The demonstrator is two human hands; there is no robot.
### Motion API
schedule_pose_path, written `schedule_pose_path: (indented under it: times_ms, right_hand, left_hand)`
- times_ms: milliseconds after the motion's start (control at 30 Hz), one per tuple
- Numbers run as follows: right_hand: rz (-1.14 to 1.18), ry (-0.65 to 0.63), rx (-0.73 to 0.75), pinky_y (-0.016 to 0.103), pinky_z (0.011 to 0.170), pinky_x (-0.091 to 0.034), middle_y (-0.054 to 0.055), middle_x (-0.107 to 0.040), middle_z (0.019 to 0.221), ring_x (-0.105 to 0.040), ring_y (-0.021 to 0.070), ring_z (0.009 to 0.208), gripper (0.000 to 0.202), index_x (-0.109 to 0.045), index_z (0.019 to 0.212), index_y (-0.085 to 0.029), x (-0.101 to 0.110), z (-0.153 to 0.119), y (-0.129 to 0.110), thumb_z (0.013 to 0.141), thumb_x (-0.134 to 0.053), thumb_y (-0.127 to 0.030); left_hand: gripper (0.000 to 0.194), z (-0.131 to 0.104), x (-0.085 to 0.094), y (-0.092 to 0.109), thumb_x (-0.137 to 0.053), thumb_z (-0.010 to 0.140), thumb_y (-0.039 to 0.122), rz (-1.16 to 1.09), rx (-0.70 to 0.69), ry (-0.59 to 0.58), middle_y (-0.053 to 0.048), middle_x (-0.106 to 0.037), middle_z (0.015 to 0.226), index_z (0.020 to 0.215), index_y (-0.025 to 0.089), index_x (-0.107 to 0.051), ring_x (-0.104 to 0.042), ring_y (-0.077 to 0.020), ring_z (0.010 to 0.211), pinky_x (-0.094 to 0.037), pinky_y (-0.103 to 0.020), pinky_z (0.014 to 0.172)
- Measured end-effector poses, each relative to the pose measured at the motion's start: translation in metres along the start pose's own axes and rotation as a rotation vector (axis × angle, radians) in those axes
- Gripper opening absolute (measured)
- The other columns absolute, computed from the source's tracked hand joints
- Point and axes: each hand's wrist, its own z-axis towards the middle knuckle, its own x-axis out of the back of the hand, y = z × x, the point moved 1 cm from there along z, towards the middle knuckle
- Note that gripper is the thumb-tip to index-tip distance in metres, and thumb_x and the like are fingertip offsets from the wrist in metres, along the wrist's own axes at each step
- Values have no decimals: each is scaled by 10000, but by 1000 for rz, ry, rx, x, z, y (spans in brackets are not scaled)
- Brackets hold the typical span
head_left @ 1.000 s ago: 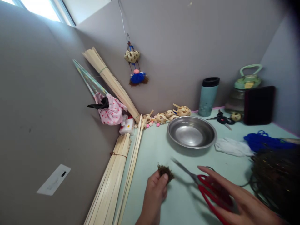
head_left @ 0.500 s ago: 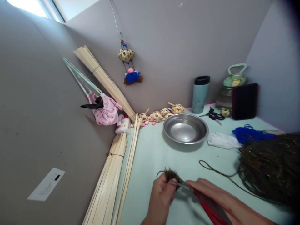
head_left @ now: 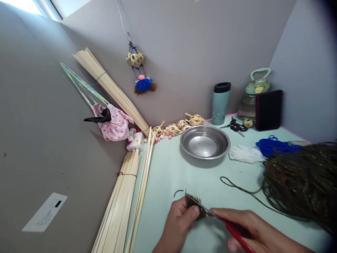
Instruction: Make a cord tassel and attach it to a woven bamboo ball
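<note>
Pinched between the thumb and fingers of my left hand is a small dark brown-green yarn bundle with frayed ends. My right hand is closed around red-handled scissors. Their metal blades lie across the top of the bundle, close to my left thumb. A short dark strand shows just beyond my left fingers. To the right sits a large heap of dark yarn, from which a looped strand runs out over the pale green tabletop.
A steel bowl stands behind my hands. White gloves, blue yarn, black scissors, a tumbler and a dark tablet are at the right rear. Bamboo strips lie at left; woven balls line the wall.
The scissor blades have shifted from the side of the bundle to across its top edge. Trimmed-looking ends now show there. The whole view has shifted slightly.
</note>
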Motion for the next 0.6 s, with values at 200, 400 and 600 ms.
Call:
schedule_pose_path:
  times_ms: [200, 400, 600]
  right_hand:
    - [25, -166, -10, 350, 750, -618, 36, -778, 742, -744, 298, 796, 305, -831, 957, -259, 5, 20, -35, 732, -715, -428]
    - [-26, -179, -62, 385, 880, -582, 80, -796, 892, -741, 306, 868, 397, -814, 1064, -215, 8, 19, -46, 701, -722, -347]
    - [-71, -158, -73, 333, 969, -540, 71, -733, 1218, -681, 303, 1111, 610, -729, 1240, -285, 8, 9, -28, 640, -838, -297]
  left_hand:
    - [637, -4, -3, 11, -689, 708, 725, -43, 67, -9, 25, -449, 733, 997, 159, -644, -288, -64, 583, -195, -198, 530]
    - [607, -4, -2, 9, -654, 733, 733, -12, 16, 50, 22, -428, 698, 864, 141, -632, -367, -91, 630, -269, -192, 545]
    - [546, -3, -3, 7, -668, 767, 671, 41, -66, -44, 15, -464, 616, 738, 126, -648, -392, -99, 596, -357, -217, 593]
